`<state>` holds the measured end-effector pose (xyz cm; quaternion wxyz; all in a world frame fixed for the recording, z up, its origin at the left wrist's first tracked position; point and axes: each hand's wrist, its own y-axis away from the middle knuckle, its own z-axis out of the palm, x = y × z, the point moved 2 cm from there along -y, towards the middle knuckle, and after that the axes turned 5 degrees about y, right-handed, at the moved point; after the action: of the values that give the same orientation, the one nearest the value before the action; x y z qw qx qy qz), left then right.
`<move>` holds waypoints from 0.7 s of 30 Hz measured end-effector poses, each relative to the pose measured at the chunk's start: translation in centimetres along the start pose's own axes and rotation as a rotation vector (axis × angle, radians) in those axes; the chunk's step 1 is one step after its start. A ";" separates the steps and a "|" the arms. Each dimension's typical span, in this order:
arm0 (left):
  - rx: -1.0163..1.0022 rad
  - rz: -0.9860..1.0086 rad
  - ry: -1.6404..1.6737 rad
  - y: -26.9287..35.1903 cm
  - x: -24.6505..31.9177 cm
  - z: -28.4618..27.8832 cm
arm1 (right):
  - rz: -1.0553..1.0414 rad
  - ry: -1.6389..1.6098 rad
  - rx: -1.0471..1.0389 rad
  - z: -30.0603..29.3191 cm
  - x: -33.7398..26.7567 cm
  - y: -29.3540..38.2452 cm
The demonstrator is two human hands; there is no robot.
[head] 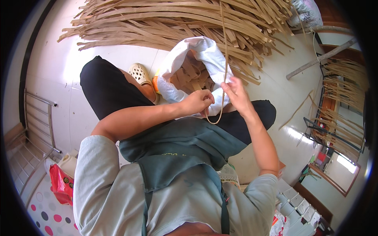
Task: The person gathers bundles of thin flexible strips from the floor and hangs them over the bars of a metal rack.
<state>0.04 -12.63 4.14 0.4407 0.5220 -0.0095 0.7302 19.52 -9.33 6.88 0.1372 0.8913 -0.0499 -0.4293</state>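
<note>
A narrow tan cord (225, 47), apparently twisted from strip material, runs down from the top of the view to my right hand (237, 94). Its thumb and fingers pinch the cord. Below that grip the cord hangs in a short loop and rises to my left hand (198, 102), whose curled fingers hold its end. A flat tan strip reaches the left fingers from the bag; whether it joins the cord is hidden. Between my knees stands a white plastic sack (211, 63), its rim rolled outward. Inside lie cut flat tan strips (189, 73), partly covered by my left hand.
Long tan strips (165, 20) lie in a broad pile on the tiled floor beyond the sack. A wooden pole (320, 59) juts in at right, near a rack hung with more strips (344, 88). Metal rails (41, 118) and a red bag (61, 184) are at left.
</note>
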 end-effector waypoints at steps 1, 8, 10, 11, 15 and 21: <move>-0.020 0.023 0.014 -0.1 0.0 -0.1 | 0.175 -0.201 -0.114 0.4 0.0 0.3; 0.220 0.615 -1.041 1.7 2.4 1.3 | 0.406 -0.834 -0.106 6.0 -0.5 0.4; 0.304 0.666 -1.125 1.7 2.9 0.9 | 0.432 -0.789 -0.055 6.2 -2.1 0.4; 0.238 0.518 -1.018 0.9 2.4 0.2 | 0.402 -0.774 -0.044 6.4 -1.7 0.1; 0.121 0.082 -0.530 -0.7 0.9 -1.3 | 0.373 -0.876 -0.117 6.8 -1.1 -1.5; 0.221 -0.100 -0.031 -0.9 -0.2 -1.5 | 0.392 -1.260 -0.541 6.5 -1.6 -3.0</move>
<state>-0.46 -11.52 2.93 0.4161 0.5785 0.0902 0.6958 13.34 -7.44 3.32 0.3733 0.3830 -0.1710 -0.8275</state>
